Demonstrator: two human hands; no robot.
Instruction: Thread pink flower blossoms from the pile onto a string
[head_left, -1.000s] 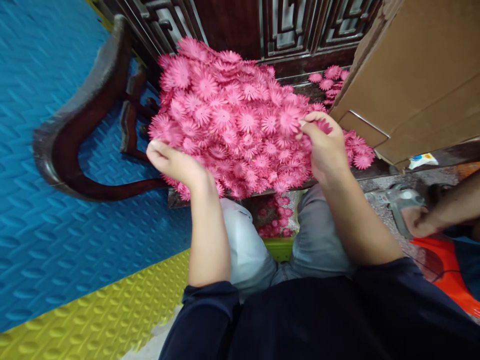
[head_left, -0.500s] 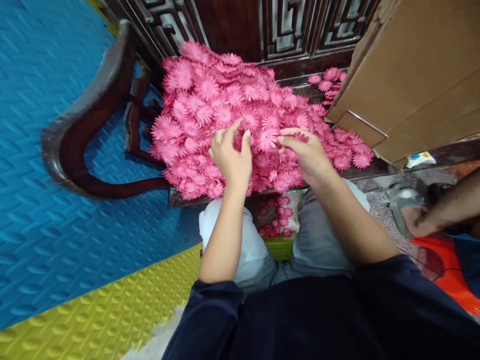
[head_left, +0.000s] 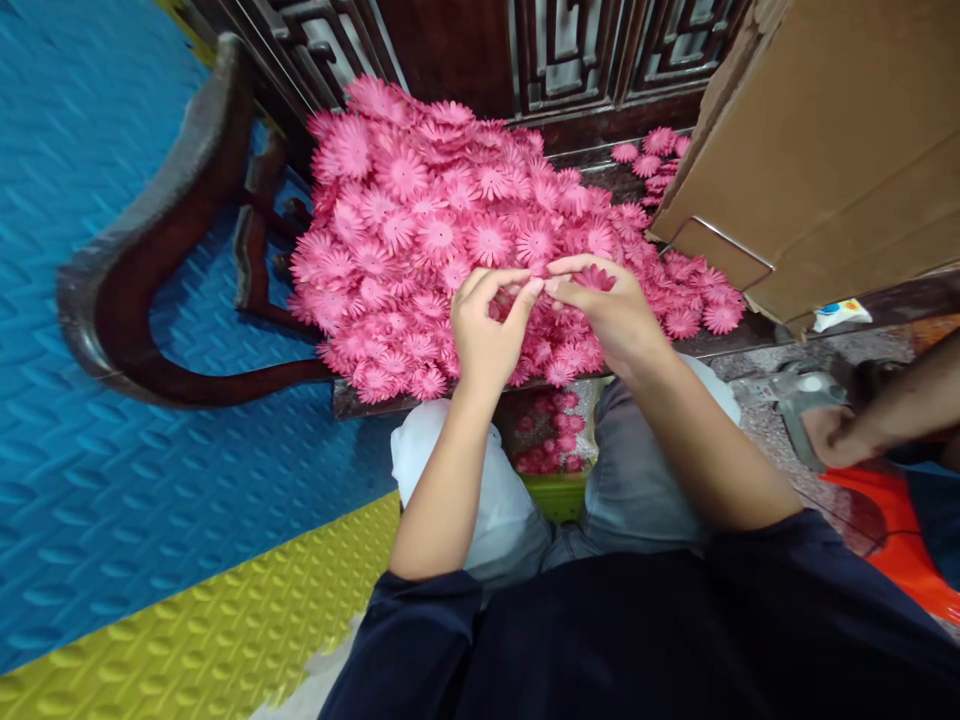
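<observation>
Two hands meeting over a heap of pink flowers on a dark wooden seat.

The left hand point(head_left: 487, 335) and right hand point(head_left: 611, 315) come together at the near side of the pink flower pile point(head_left: 450, 230), fingertips almost touching; the right hand pinches a single pink flower point(head_left: 595, 278), while what the left fingers grip, if anything, cannot be told. The pile fills the wooden seat point(head_left: 375, 398) up to its front edge, and a few blooms lie beyond it by the cardboard box point(head_left: 825, 150), which crowds the pile's right side. Left of the pile, past the curved armrest point(head_left: 142, 270), the blue foam mat point(head_left: 90, 450) lies open. Below the seat edge, between the knees, a green container point(head_left: 559, 492) holds more pink flowers. A small label point(head_left: 841, 316) under the box is too small to read.
</observation>
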